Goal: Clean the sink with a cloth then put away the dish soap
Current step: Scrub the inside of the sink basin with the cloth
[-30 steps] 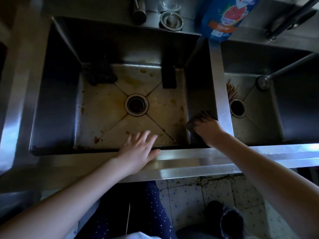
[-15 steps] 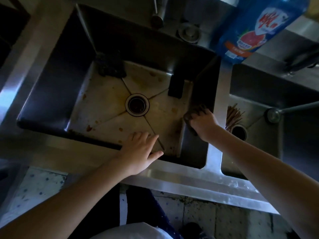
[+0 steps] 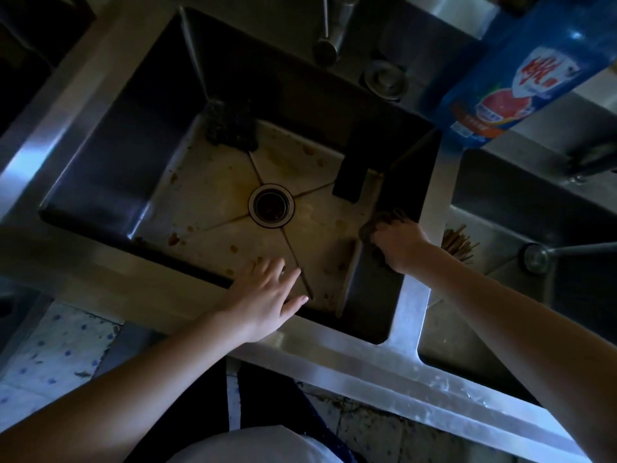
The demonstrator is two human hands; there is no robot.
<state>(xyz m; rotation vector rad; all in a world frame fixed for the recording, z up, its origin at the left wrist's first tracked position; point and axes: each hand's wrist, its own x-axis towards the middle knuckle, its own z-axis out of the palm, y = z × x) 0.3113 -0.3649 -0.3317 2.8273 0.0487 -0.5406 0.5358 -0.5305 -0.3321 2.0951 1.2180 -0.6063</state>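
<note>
The steel sink (image 3: 100,168) has a stained floor with brown spots around its round drain (image 3: 271,205). My right hand (image 3: 399,243) grips a dark cloth (image 3: 375,225) and holds it against the sink's right inner wall, low down. My left hand (image 3: 267,295) lies flat with fingers spread over the sink's near rim. The blue dish soap bottle (image 3: 521,75) stands on the back ledge, above the divider between the two basins.
A dark scouring pad (image 3: 230,123) lies in the far left corner of the basin and a black block (image 3: 350,175) leans at the back right. A tap (image 3: 329,35) and a loose strainer (image 3: 384,80) are behind. The right basin (image 3: 500,215) holds chopsticks (image 3: 457,240).
The view has tilted and moved closer. My right hand has slid the cloth a little along the right wall. My left hand stays on the near rim.
</note>
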